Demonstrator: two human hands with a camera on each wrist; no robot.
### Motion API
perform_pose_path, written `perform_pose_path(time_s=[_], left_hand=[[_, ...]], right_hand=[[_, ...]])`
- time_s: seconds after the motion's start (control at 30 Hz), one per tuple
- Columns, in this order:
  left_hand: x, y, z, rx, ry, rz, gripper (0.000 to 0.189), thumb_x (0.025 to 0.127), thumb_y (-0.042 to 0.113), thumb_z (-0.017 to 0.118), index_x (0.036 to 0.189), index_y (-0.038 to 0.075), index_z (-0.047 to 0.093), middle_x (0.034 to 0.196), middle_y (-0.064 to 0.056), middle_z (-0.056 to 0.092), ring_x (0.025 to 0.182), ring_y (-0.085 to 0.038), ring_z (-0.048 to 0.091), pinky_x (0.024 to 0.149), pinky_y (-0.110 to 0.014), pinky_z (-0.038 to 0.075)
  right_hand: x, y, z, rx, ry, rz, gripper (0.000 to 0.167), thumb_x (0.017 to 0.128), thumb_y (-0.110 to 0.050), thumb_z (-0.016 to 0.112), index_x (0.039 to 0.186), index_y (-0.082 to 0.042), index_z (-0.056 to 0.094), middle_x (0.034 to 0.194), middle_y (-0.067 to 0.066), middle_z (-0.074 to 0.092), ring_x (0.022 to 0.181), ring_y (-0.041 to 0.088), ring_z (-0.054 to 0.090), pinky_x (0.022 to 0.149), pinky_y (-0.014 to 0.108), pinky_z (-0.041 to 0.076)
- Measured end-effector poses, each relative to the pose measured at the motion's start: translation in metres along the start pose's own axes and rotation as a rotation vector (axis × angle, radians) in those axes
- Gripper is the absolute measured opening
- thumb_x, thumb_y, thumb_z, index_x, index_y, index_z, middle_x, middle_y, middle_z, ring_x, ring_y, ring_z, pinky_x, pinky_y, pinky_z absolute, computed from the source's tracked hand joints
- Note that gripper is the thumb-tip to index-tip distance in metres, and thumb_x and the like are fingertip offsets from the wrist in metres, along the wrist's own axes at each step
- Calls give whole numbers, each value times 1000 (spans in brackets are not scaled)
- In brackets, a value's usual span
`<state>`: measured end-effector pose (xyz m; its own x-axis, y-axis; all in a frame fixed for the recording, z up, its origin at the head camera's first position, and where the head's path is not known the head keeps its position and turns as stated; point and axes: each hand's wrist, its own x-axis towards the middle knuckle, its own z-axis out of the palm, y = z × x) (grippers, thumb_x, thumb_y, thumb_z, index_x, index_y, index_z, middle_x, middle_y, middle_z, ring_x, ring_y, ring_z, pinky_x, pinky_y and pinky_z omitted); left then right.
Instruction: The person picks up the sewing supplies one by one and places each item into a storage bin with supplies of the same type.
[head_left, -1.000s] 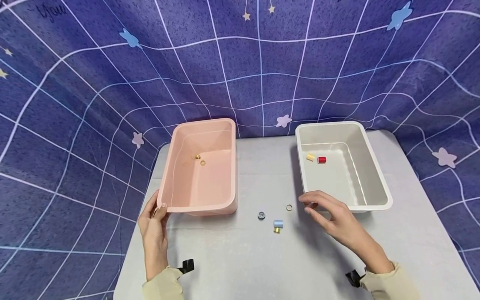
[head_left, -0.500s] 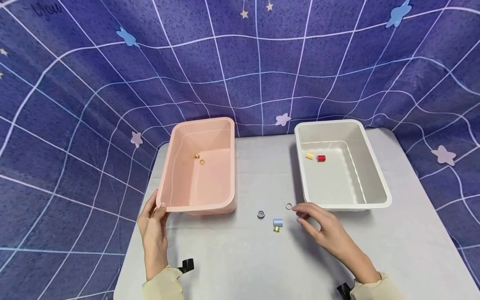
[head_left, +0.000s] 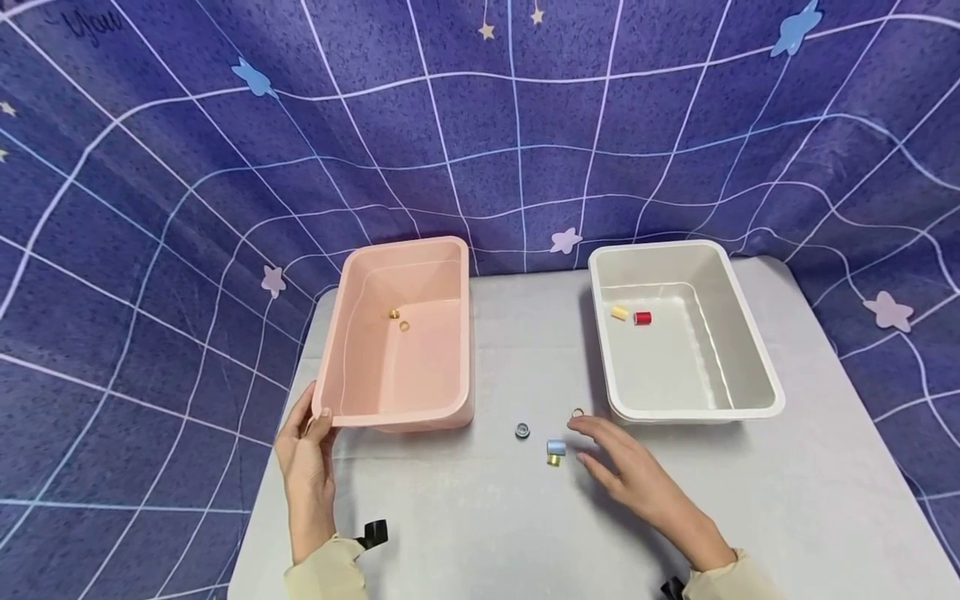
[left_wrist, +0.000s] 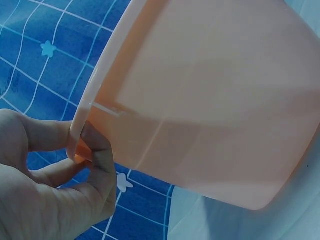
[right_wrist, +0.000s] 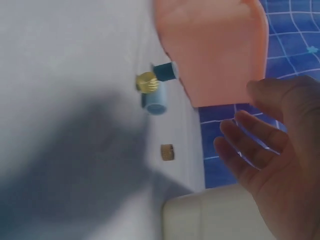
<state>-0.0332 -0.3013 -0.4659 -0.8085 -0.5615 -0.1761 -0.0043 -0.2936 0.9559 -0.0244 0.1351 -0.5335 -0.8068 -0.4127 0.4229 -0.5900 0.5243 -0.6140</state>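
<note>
My left hand (head_left: 307,454) pinches the near left corner of the pink bin (head_left: 463,367) at its rim; the left wrist view shows thumb and fingers on either side of that rim. Over the table, my right hand (head_left: 637,475) hovers with fingers apart and nothing between them. Just beyond its fingertips lies a small ring (head_left: 577,412), partly covered in the head view. Left of the hand, a light blue thread spool (head_left: 556,447) lies against a gold ring (head_left: 553,460). A dark thread spool (head_left: 522,430) stands a little farther left.
Inside the pink bin are two small gold rings (head_left: 404,327). A white bin (head_left: 765,375) at the right holds a pale yellow spool (head_left: 618,313) and a red spool (head_left: 642,318). Behind both bins hangs a blue curtain (head_left: 525,200).
My right hand has moved left from the white bin's near edge toward the small ring and spools, its fingers spreading a little. My left hand stays on the pink bin's rim.
</note>
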Motion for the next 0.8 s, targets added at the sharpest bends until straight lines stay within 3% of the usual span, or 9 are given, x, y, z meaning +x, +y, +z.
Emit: perform_pose_path(time_s=[0.07, 0.13, 0.23, 0.3, 0.37, 0.5, 0.8], left_hand=[[0, 0, 0, 1, -1, 2, 53, 101, -11, 53, 153, 0, 49, 130, -9, 54, 114, -16, 62, 82, -17, 60], [-1, 0, 0, 3, -4, 5, 53, 101, -11, 53, 153, 0, 49, 131, -8, 54, 114, -15, 62, 83, -17, 60], [-1, 0, 0, 2, -7, 4, 54, 101, -10, 54, 154, 0, 48, 132, -8, 54, 115, -15, 62, 83, -17, 59], [-1, 0, -1, -3, -6, -2, 55, 101, -11, 54, 154, -1, 47, 132, -7, 54, 117, -15, 61, 83, -17, 59], [-1, 0, -1, -4, -4, -8, 55, 101, -11, 53, 154, -1, 47, 132, -7, 54, 117, -15, 61, 84, -17, 59], [-2, 1, -1, 4, 4, -15, 54, 101, -11, 52, 154, 0, 47, 131, -6, 55, 116, -14, 63, 82, -16, 59], [-2, 1, 0, 20, 2, -7, 54, 101, -10, 53, 155, 0, 47, 131, -6, 54, 116, -13, 63, 83, -16, 59]], right_hand=[[-1, 2, 3, -19, -11, 16, 51, 87, -3, 80, 135, -8, 64, 137, 9, 67, 128, 34, 64, 120, 6, 25], [-2, 5, 5, -43, -23, 33, 52, 88, -6, 81, 137, -6, 63, 138, 11, 66, 129, 33, 63, 119, 14, 35], [-3, 9, 8, -75, -49, 76, 56, 89, -10, 81, 141, -5, 60, 140, 15, 64, 130, 33, 63, 114, 35, 47], [-5, 11, 10, -93, -80, 125, 60, 90, -12, 80, 145, -4, 57, 141, 19, 63, 131, 36, 62, 110, 50, 50], [-7, 13, 12, -100, -119, 187, 64, 92, -15, 79, 149, -5, 53, 144, 22, 61, 133, 39, 60, 110, 57, 50], [-8, 15, 18, -119, -161, 266, 70, 92, -15, 79, 153, -5, 47, 145, 27, 58, 135, 45, 56, 111, 62, 48], [-8, 19, 28, -171, -143, 307, 74, 88, -11, 83, 151, 0, 46, 142, 29, 58, 132, 47, 58, 108, 60, 50]])
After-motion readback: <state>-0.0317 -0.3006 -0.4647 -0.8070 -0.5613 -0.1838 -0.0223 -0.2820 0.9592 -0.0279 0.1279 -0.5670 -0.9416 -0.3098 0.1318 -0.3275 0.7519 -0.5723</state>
